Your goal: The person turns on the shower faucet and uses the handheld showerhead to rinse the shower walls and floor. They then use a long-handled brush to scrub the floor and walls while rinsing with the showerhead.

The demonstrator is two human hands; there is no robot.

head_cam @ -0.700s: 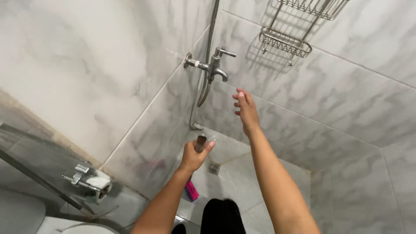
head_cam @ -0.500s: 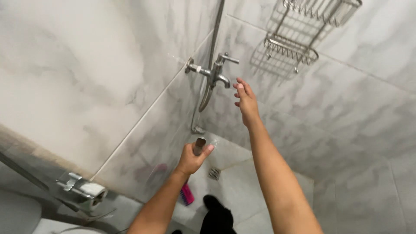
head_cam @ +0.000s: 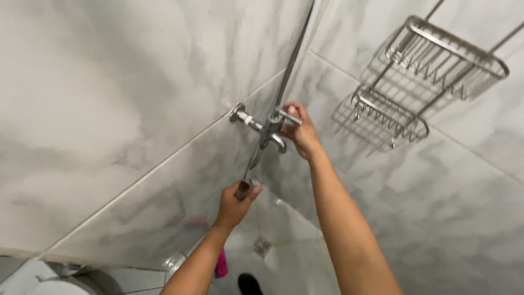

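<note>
In a shower corner of grey marble tiles, the right hand (head_cam: 303,133) wraps around the tap handle (head_cam: 287,116) of the metal tap (head_cam: 266,130), while just below it the left hand (head_cam: 236,203) holds a small dark bottle (head_cam: 242,190) pointing up.

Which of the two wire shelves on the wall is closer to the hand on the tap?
The lower wire shelf. It hangs closer to the right hand on the tap handle; the upper wire shelf sits higher and farther right.
</note>
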